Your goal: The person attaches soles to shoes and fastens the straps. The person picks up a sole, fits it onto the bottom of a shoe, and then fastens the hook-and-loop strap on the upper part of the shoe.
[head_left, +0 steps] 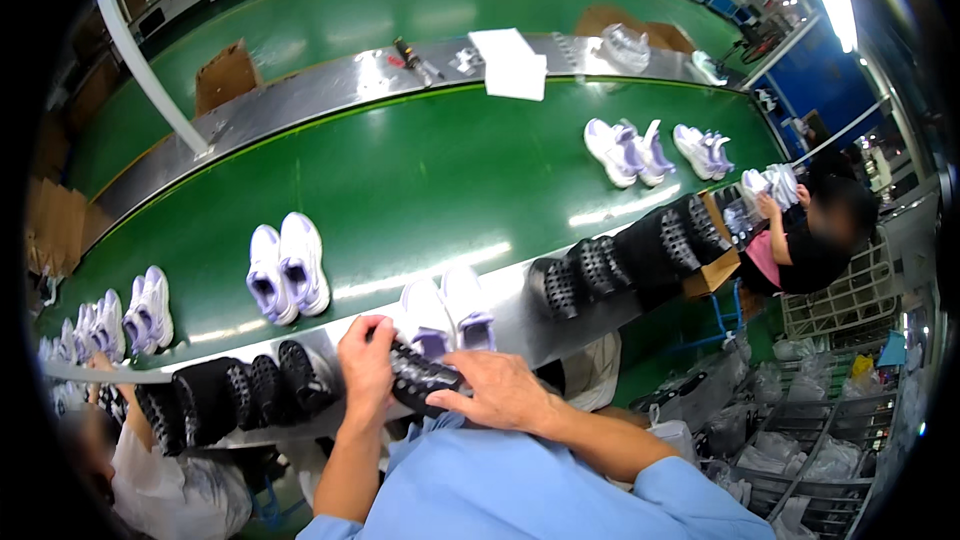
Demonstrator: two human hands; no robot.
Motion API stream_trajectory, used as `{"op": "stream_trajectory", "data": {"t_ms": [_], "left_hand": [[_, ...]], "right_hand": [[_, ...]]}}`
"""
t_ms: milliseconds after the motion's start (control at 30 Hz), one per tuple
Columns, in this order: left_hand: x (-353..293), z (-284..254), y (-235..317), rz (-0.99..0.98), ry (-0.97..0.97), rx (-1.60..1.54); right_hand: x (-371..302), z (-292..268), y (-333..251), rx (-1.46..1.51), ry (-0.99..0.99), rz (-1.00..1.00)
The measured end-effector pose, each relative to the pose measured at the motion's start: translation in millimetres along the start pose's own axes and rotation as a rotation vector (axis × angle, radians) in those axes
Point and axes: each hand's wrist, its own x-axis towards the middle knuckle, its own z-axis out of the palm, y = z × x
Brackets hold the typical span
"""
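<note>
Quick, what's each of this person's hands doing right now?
Left hand: closed, fingers curled on the left end of a black textured piece.
Right hand: closed on the same piece's right end, thumb nearest the body.

L hand (pixel 367 360) upright w/ fingers curled, R hand (pixel 502 390) angled in, palm down.

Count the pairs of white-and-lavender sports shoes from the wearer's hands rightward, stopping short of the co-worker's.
3: a near pair just beyond the right hand, a second pair farther right on the flat green belt, a third pair past it. None appears hidden.
</note>
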Motion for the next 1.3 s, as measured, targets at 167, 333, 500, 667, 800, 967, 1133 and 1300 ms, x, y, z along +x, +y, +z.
{"op": "stream_trajectory", "data": {"t_ms": [167, 333, 500, 667, 800, 967, 1133, 1300], "left_hand": [[-4, 21, -34, -0.097, 0.0, 0.039], [-18, 20, -37, -0.094, -0.105, 0.328], [23, 13, -65, 0.646, -0.253, 0.803], [50, 14, -83, 0.574, -0.508, 0.781], [46, 20, -83, 0.452, -0.612, 0.555], [53, 6, -104, 0.313, -0.56, 0.54], [50, 8, -91, 0.473, -0.657, 0.552], [60, -3, -78, 0.296, -0.67, 0.513]], "right_hand": [[-12, 18, 23, -0.092, -0.1, 0.053], [-22, 18, 36, -0.1, -0.21, 0.148], [-10, 16, 58, -0.191, -0.229, 0.241], [14, 37, 65, -0.423, -0.179, 0.22], [25, 106, 104, -0.684, -0.018, 0.073], [14, 117, 91, -0.633, 0.094, -0.078], [13, 120, 112, -0.582, 0.081, -0.186], [23, 138, 113, -0.17, 0.306, -0.083]]}}
